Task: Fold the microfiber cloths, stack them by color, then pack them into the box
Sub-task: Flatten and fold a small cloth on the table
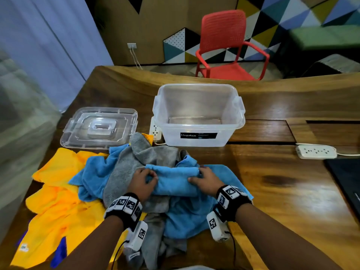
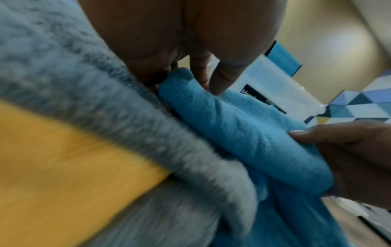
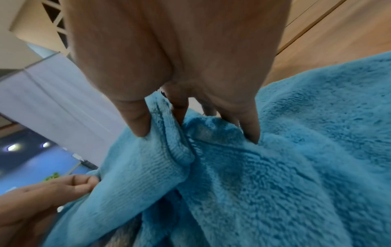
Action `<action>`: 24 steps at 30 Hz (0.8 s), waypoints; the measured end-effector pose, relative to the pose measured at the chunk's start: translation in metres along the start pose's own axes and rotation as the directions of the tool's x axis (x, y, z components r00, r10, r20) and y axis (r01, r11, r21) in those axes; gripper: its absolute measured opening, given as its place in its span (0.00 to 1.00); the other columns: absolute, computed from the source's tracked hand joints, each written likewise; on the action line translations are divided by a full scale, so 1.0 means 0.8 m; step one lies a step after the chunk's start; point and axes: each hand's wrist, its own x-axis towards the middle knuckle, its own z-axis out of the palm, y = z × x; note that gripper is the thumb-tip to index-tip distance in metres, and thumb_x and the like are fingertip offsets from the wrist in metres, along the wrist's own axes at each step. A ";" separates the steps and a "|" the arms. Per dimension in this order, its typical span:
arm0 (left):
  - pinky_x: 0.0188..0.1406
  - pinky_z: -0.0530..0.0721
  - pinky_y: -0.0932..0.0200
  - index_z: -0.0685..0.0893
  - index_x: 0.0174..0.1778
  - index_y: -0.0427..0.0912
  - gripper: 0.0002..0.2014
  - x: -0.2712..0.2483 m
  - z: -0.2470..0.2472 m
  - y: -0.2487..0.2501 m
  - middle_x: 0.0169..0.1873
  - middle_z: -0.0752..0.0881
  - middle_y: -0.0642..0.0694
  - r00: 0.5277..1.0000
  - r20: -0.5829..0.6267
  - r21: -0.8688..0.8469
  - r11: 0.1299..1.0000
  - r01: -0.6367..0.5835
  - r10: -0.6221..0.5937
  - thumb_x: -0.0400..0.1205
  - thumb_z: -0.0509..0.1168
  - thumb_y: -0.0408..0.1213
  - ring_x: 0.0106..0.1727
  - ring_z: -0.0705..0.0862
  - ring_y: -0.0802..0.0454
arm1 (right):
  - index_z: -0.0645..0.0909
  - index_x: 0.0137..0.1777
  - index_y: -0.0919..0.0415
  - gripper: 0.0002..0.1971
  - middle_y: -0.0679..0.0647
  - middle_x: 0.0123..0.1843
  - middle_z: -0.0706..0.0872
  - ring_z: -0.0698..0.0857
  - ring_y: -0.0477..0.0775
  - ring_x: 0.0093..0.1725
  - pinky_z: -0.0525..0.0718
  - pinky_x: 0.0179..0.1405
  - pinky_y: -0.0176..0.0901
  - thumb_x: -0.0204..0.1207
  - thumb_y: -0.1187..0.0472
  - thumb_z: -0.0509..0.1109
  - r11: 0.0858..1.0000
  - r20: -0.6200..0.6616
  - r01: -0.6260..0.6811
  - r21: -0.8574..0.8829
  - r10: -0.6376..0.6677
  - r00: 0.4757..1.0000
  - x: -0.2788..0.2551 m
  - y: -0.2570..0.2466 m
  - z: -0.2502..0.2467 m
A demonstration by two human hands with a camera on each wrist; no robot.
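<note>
Holding: both hands grip one folded blue cloth (image 1: 175, 179) at its two short ends, over the heap of cloths near the front of the table (image 1: 272, 184).
Folded blue cloth: a soft light-blue microfiber piece doubled into a long flat band lying crosswise; a fine ribbed weave shows on its outer face in the wrist views, and its edges are rounded.
Left hand: the left hand (image 1: 143, 182) pinches the band's left end, fingers curled over the top and thumb against the near side; in the left wrist view the fingertips (image 2: 220, 83) dig into the fold.
Right hand: the right hand (image 1: 205, 180) clamps the right end, thumb on the near face and fingers curled over the far edge; the right wrist view shows the thumb tip pressed into a bunched corner.
Heap below: a grey cloth (image 1: 140, 158) and another blue cloth (image 1: 187, 217) lie crumpled under the band, touching it; yellow cloths (image 1: 58, 201) spread flat to the left.
Box: the clear plastic box (image 1: 198, 137) stands open beyond the heap, near it but apart from the hands, with nothing visible inside.
Lid: the clear lid (image 1: 99, 127) lies flat on the table left of the box.
</note>
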 end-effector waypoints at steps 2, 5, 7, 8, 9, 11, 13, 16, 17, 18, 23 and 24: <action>0.60 0.72 0.63 0.80 0.37 0.57 0.13 -0.002 0.007 0.026 0.53 0.78 0.44 0.994 -0.020 -0.044 0.993 -0.105 0.105 0.77 0.73 0.33 0.55 0.78 0.51 | 0.81 0.67 0.60 0.30 0.47 0.74 0.71 0.74 0.48 0.70 0.72 0.76 0.52 0.70 0.43 0.75 0.997 -0.085 0.002 0.074 0.005 0.996 -0.005 0.010 -0.022; 0.61 0.72 0.66 0.81 0.41 0.61 0.13 -0.004 0.029 0.066 0.51 0.79 0.45 0.966 0.009 -0.109 0.961 -0.256 0.258 0.76 0.73 0.34 0.54 0.78 0.59 | 0.81 0.57 0.55 0.21 0.58 0.62 0.84 0.85 0.58 0.61 0.83 0.66 0.62 0.66 0.48 0.75 0.950 -0.212 0.033 0.309 0.035 0.977 -0.021 0.028 -0.059; 0.63 0.71 0.68 0.81 0.44 0.63 0.13 -0.004 0.050 0.089 0.51 0.79 0.47 0.947 0.033 -0.147 0.939 -0.312 0.320 0.74 0.71 0.36 0.55 0.76 0.66 | 0.79 0.55 0.58 0.18 0.66 0.57 0.88 0.89 0.60 0.53 0.87 0.56 0.62 0.69 0.54 0.78 0.889 -0.231 0.061 0.454 0.051 0.972 -0.033 0.038 -0.080; 0.65 0.70 0.68 0.82 0.47 0.62 0.14 -0.003 0.061 0.100 0.53 0.78 0.47 0.941 0.062 -0.160 0.934 -0.318 0.331 0.74 0.71 0.35 0.56 0.77 0.64 | 0.79 0.55 0.57 0.17 0.65 0.56 0.88 0.89 0.58 0.51 0.88 0.52 0.59 0.72 0.54 0.80 0.879 -0.246 0.075 0.471 0.049 0.968 -0.038 0.045 -0.089; 0.67 0.69 0.68 0.83 0.50 0.60 0.15 -0.001 0.073 0.114 0.55 0.77 0.47 0.937 0.105 -0.168 0.935 -0.313 0.333 0.76 0.71 0.32 0.57 0.77 0.60 | 0.78 0.55 0.53 0.18 0.62 0.55 0.89 0.90 0.57 0.50 0.90 0.50 0.57 0.72 0.51 0.80 0.883 -0.294 0.095 0.460 0.051 0.954 -0.045 0.052 -0.101; 0.67 0.67 0.69 0.84 0.57 0.52 0.16 0.007 0.094 0.135 0.59 0.75 0.45 0.926 0.195 -0.152 0.943 -0.297 0.323 0.77 0.70 0.28 0.59 0.75 0.55 | 0.79 0.55 0.47 0.19 0.56 0.51 0.88 0.89 0.59 0.51 0.91 0.47 0.54 0.69 0.44 0.80 0.903 -0.374 0.127 0.410 0.039 0.927 -0.050 0.069 -0.124; 0.69 0.66 0.68 0.83 0.62 0.48 0.19 0.014 0.120 0.159 0.61 0.73 0.44 0.908 0.272 -0.123 0.948 -0.294 0.317 0.78 0.69 0.26 0.62 0.74 0.53 | 0.78 0.58 0.53 0.15 0.52 0.48 0.86 0.87 0.56 0.49 0.87 0.41 0.37 0.76 0.52 0.78 0.920 -0.446 0.133 0.369 0.049 0.894 -0.054 0.091 -0.152; 0.66 0.65 0.71 0.79 0.67 0.46 0.23 0.025 0.163 0.195 0.64 0.71 0.42 0.910 0.327 -0.107 0.967 -0.232 0.254 0.77 0.66 0.23 0.66 0.75 0.47 | 0.76 0.62 0.56 0.12 0.53 0.54 0.85 0.85 0.58 0.55 0.81 0.44 0.39 0.82 0.57 0.72 0.957 -0.510 0.071 0.283 0.087 0.855 -0.050 0.127 -0.196; 0.65 0.65 0.72 0.78 0.68 0.46 0.25 0.028 0.174 0.204 0.65 0.71 0.42 0.911 0.344 -0.099 0.974 -0.204 0.226 0.76 0.65 0.22 0.67 0.76 0.45 | 0.75 0.64 0.54 0.12 0.54 0.58 0.84 0.84 0.57 0.56 0.81 0.43 0.42 0.84 0.56 0.69 0.962 -0.506 0.046 0.268 0.100 0.857 -0.048 0.135 -0.205; 0.63 0.66 0.72 0.78 0.69 0.47 0.27 0.032 0.187 0.214 0.66 0.69 0.42 0.908 0.368 -0.087 0.979 -0.182 0.202 0.75 0.64 0.22 0.67 0.76 0.44 | 0.73 0.66 0.52 0.12 0.54 0.61 0.82 0.83 0.56 0.56 0.82 0.39 0.42 0.85 0.55 0.67 0.963 -0.490 0.004 0.271 0.134 0.861 -0.042 0.146 -0.214; 0.71 0.72 0.63 0.71 0.77 0.53 0.36 0.048 0.241 0.241 0.79 0.58 0.43 0.861 0.494 0.045 0.985 -0.165 0.122 0.74 0.63 0.21 0.76 0.69 0.41 | 0.65 0.77 0.52 0.23 0.53 0.70 0.74 0.79 0.53 0.56 0.78 0.34 0.38 0.84 0.66 0.63 0.929 -0.449 -0.084 0.360 0.251 0.857 -0.024 0.183 -0.254; 0.75 0.70 0.61 0.70 0.78 0.54 0.37 0.054 0.252 0.244 0.80 0.56 0.43 0.856 0.502 0.052 0.984 -0.170 0.122 0.74 0.64 0.21 0.78 0.67 0.41 | 0.65 0.77 0.53 0.24 0.53 0.69 0.74 0.79 0.54 0.56 0.78 0.36 0.39 0.84 0.67 0.63 0.930 -0.462 -0.091 0.356 0.260 0.848 -0.020 0.189 -0.263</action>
